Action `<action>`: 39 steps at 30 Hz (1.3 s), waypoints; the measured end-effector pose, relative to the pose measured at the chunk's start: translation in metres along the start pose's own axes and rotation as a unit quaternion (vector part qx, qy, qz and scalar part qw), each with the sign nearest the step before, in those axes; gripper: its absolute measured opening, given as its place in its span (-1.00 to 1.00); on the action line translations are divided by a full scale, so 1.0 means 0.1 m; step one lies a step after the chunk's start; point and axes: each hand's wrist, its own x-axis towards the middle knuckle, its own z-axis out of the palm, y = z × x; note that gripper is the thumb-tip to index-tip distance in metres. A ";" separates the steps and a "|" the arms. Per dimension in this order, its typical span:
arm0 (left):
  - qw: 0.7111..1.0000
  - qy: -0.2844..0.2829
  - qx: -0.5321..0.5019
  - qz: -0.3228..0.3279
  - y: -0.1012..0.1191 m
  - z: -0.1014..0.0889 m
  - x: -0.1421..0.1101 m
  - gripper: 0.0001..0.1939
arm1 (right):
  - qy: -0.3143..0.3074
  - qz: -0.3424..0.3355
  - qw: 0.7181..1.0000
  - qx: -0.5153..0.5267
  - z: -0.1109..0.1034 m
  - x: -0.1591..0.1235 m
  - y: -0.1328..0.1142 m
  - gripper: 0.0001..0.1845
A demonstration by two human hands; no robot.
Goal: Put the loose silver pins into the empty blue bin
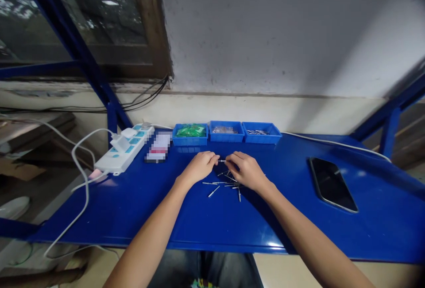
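Between my left hand (201, 165) and my right hand (246, 169) a slim silver blind rivet (222, 161) is held level above the blue table. The fingers of my left hand pinch one end. My right hand's fingertips close on the other end and partly hide it. Loose blind rivets (214, 191) lie in a scattered pile below, several of them covered by my right hand.
Behind my hands stand three blue bins: one with green pieces (190, 134), one with small pale pieces (226, 131), one with metal rivets (261, 133). A white power strip (124, 153) and a pixelated device (159, 146) are left; a dark phone (333, 184) lies right.
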 end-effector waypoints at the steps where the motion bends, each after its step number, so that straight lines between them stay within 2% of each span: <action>1: 1.000 -0.002 -0.007 0.001 0.02 0.00 0.00 -0.60 | 0.001 -0.003 1.000 -0.005 -0.01 -0.01 0.01 -0.77; 2: 1.000 -0.007 -0.013 0.000 0.03 -0.01 -0.01 -0.59 | 0.017 -0.006 1.000 -0.007 -0.03 -0.01 0.02 -0.76; 4: 0.999 -0.024 -0.019 -0.016 0.05 -0.02 -0.03 -0.57 | 0.096 -0.005 0.995 -0.006 -0.13 -0.03 0.06 -0.75; 5: 0.999 -0.041 -0.020 -0.027 0.05 -0.02 -0.04 -0.58 | 0.165 0.005 0.986 -0.007 -0.21 -0.04 0.08 -0.74; 6: 0.997 -0.064 -0.019 -0.036 0.05 -0.02 -0.05 -0.60 | 0.259 0.025 0.965 -0.009 -0.30 -0.05 0.10 -0.73; 7: 0.995 -0.088 -0.015 -0.038 0.05 -0.01 -0.06 -0.62 | 0.369 0.053 0.928 -0.008 -0.40 -0.06 0.12 -0.73; 9: 0.992 -0.120 0.003 -0.026 0.04 0.01 -0.08 -0.65 | 0.565 0.117 0.816 -0.005 -0.60 -0.07 0.17 -0.70; 10: 0.992 -0.126 0.015 -0.017 0.03 0.02 -0.09 -0.67 | 0.638 0.146 0.756 -0.002 -0.68 -0.08 0.21 -0.69; 11: 0.992 -0.125 0.028 -0.010 0.03 0.04 -0.09 -0.69 | 0.686 0.170 0.708 -0.003 -0.75 -0.08 0.26 -0.68; 12: 0.992 -0.121 0.040 -0.007 0.03 0.05 -0.10 -0.73 | 0.701 0.187 0.688 -0.013 -0.79 -0.08 0.32 -0.67; 13: 0.992 -0.116 0.048 -0.006 0.03 0.07 -0.10 -0.77 | 0.690 0.202 0.694 -0.032 -0.81 -0.09 0.39 -0.66; 14: 0.992 -0.113 0.054 -0.007 0.03 0.07 -0.10 -0.81 | 0.655 0.218 0.721 -0.056 -0.81 -0.10 0.47 -0.65; 15: 0.992 -0.111 0.059 -0.006 0.03 0.08 -0.10 -0.84 | 0.595 0.239 0.763 -0.080 -0.78 -0.11 0.55 -0.64; 17: 0.993 -0.099 0.069 -0.001 0.03 0.09 -0.09 -0.88 | 0.410 0.295 0.856 -0.108 -0.68 -0.13 0.69 -0.61; 18: 0.993 -0.091 0.076 0.003 0.02 0.09 -0.09 -0.88 | 0.309 0.323 0.888 -0.110 -0.62 -0.14 0.72 -0.61; 20: 0.993 -0.073 0.095 0.009 0.01 0.11 -0.06 -0.88 | 0.160 0.354 0.916 -0.099 -0.48 -0.15 0.71 -0.62; 22: 0.994 -0.049 0.101 0.005 0.00 0.12 -0.03 -0.87 | 0.091 0.324 0.939 -0.074 -0.35 -0.13 0.58 -0.65; 25: 0.999 -0.008 0.042 0.007 -0.01 0.15 0.01 -0.85 | 0.038 0.183 0.982 -0.030 -0.19 -0.08 0.31 -0.68; 27: 1.000 0.014 -0.023 0.014 -0.01 0.15 0.02 -0.83 | 0.009 0.095 0.995 -0.020 -0.11 -0.05 0.15 -0.71; 29: 0.997 0.026 -0.069 0.013 0.01 0.15 0.01 -0.81 | -0.008 0.050 0.998 -0.021 -0.05 -0.03 0.06 -0.76; 32: 0.996 0.032 -0.086 0.004 0.05 0.15 0.00 -0.80 | -0.018 0.031 0.999 -0.025 0.01 -0.01 0.04 -0.79; 35: 0.996 0.035 -0.083 0.002 0.09 0.14 -0.01 -0.78 | -0.010 0.044 0.998 -0.040 0.02 0.01 0.07 -0.76; 37: 0.996 0.038 -0.076 -0.004 0.11 0.12 -0.02 -0.76 | 0.055 0.047 0.997 -0.037 -0.08 -0.01 0.10 -0.75; 38: 0.997 0.040 -0.069 -0.005 0.11 0.11 -0.02 -0.76 | 0.131 0.037 0.990 -0.027 -0.17 -0.03 0.11 -0.75; 39: 0.997 0.039 -0.060 -0.004 0.12 0.11 -0.03 -0.77 | 0.243 0.020 0.970 -0.012 -0.29 -0.08 0.12 -0.77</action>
